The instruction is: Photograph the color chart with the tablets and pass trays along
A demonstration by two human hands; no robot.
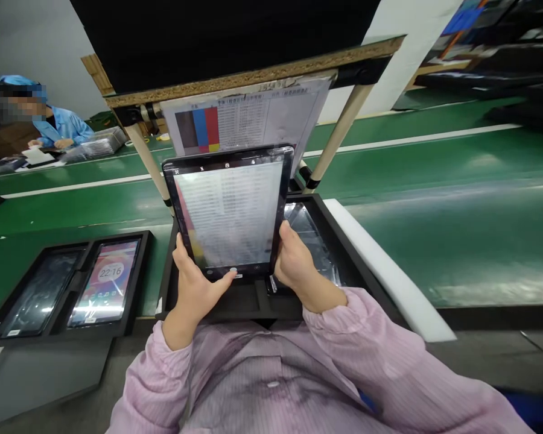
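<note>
Between both hands I hold up a black-framed tablet (230,211), its screen toward me and showing a blurred camera picture of a printed page. My left hand (194,283) grips the lower left edge, with its thumb on the round button at the bottom of the screen. On the right edge, my right hand (294,259) is closed round the lower corner. Behind the tablet hangs a printed sheet (248,117) with colour bars and rows of text. Under my hands lies a black foam tray (239,301); a second tablet (312,235) shows in its right compartment, partly hidden.
At left, another black tray (147,247) holds a dark tablet (40,295) and a lit tablet (106,280) reading 22:16. A white foam strip (384,265) lies right. A wooden-legged stand (344,132) rises over the green conveyor (457,229). A co-worker (61,123) sits far left.
</note>
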